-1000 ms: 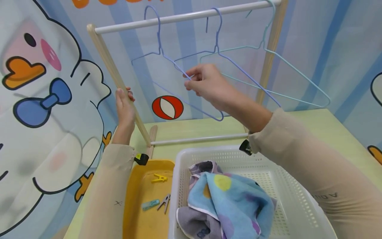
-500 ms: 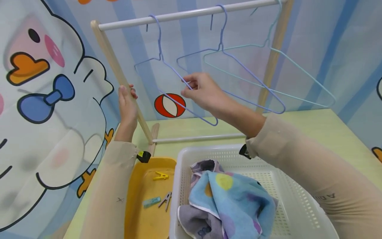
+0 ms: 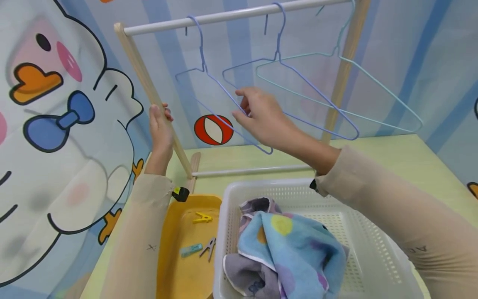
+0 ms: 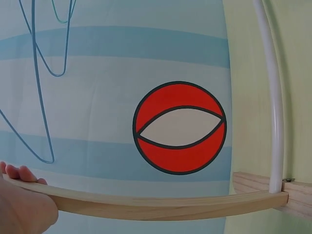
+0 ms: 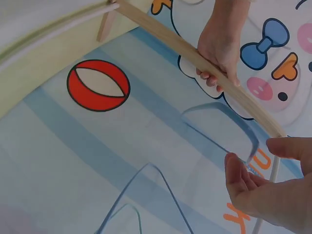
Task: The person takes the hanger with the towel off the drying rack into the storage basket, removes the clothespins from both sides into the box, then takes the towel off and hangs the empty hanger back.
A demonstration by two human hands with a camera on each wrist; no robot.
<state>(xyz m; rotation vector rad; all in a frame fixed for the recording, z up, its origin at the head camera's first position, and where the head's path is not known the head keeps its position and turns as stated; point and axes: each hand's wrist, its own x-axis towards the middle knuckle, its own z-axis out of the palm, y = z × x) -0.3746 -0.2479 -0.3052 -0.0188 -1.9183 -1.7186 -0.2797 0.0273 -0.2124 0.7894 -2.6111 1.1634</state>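
Note:
My left hand (image 3: 161, 133) grips the left wooden post (image 3: 140, 72) of a small clothes rack, its fingers curled around the wood. From the rack's white top rod (image 3: 233, 15) hang two blue-purple wire hangers and a mint-green hanger (image 3: 339, 43). My right hand (image 3: 263, 116) is beside the right arm of the leftmost hanger (image 3: 203, 62), thumb and fingertips apart around that wire. In the right wrist view this hanger (image 5: 209, 137) is blurred, and the right hand's thumb stands away from the fingers. The middle hanger (image 3: 278, 45) passes behind the right hand.
A white perforated basket (image 3: 220, 232) holds a blue spotted cloth (image 3: 298, 245) and grey cloth (image 3: 250, 274). Left of it, a yellow tray (image 3: 179, 274) contains a yellow clothespin (image 3: 203, 217), a teal clothespin (image 3: 191, 250) and a grey clothespin (image 3: 208, 249). A patterned wall stands behind the rack.
The right hand's thumb and fingers, earlier pinching the leftmost hanger's wire, have spread apart. That hanger has settled lower on the rod. The left hand still grips the post.

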